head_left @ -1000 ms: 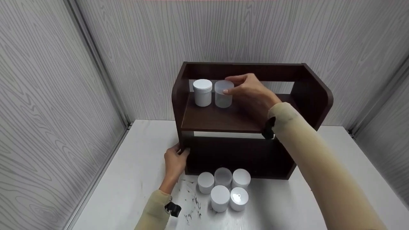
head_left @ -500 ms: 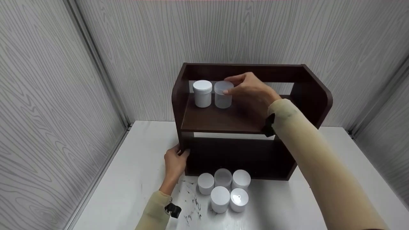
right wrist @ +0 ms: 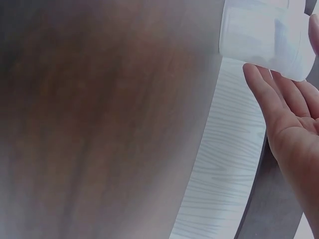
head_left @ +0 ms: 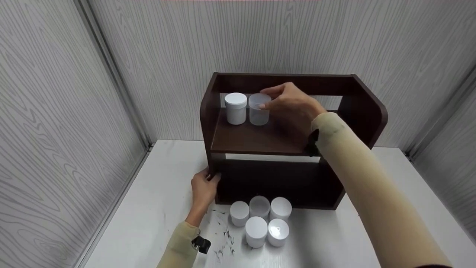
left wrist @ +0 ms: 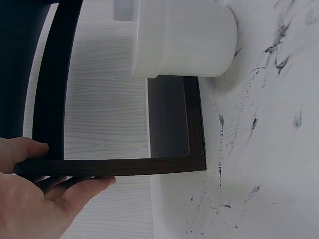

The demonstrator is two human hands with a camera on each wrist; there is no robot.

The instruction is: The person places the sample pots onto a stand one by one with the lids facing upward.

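My right hand (head_left: 293, 101) holds a translucent plastic jar (head_left: 259, 114) by its upper part, thumb in front and fingers behind. The jar stands upright on the top shelf of a dark brown wooden rack (head_left: 253, 141), just right of a white lidded jar (head_left: 235, 113). In the right wrist view, the fingers (right wrist: 269, 94) lie along the side of the translucent jar (right wrist: 259, 35). Down at the left, my left hand (head_left: 203, 189) grips the rack's side panel (left wrist: 134, 167), with the thumb on the inner face and the other fingers outside.
Several white or translucent jars (head_left: 256, 232) are clustered on the white table (head_left: 163, 178) before the rack's lower opening. Dark scuffs (head_left: 225, 238) mark the tabletop beside them. Wood-grain panels (head_left: 178, 56) rise behind and on both sides.
My right hand and the translucent jar have shifted very slightly left, closer to the white lidded jar. The left hand keeps its place on the side panel.
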